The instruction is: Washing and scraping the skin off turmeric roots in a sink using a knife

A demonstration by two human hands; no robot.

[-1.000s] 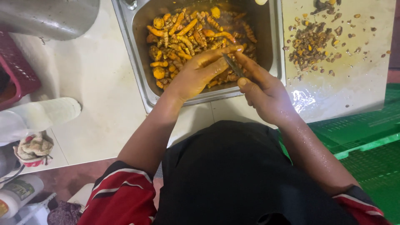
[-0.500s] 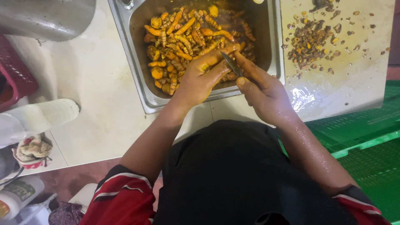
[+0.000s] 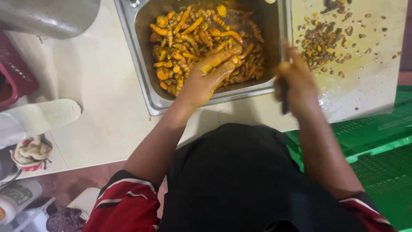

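Observation:
A steel tray (image 3: 141, 64) on the pale counter holds several orange-yellow turmeric roots (image 3: 189, 38). My left hand (image 3: 206, 79), stained yellow, lies over the pile with thumb and fingers pinched on one root. My right hand (image 3: 296, 83) is blurred by motion above the tray's right rim, next to the white cutting board (image 3: 369, 81). It is closed on a dark knife (image 3: 285, 101) that points down from the fist, with a small yellow bit at the fingertips.
Brown peel scraps (image 3: 319, 41) are heaped on the board. A big metal pot (image 3: 51, 17) stands at the top left, a red basket (image 3: 17, 71) left of it. A green plastic crate (image 3: 382, 159) lies at the right. Rags and a bottle sit bottom left.
My right hand has pulled away from the left hand and swung right, out of the tray toward the cutting board. The left hand stays over the roots.

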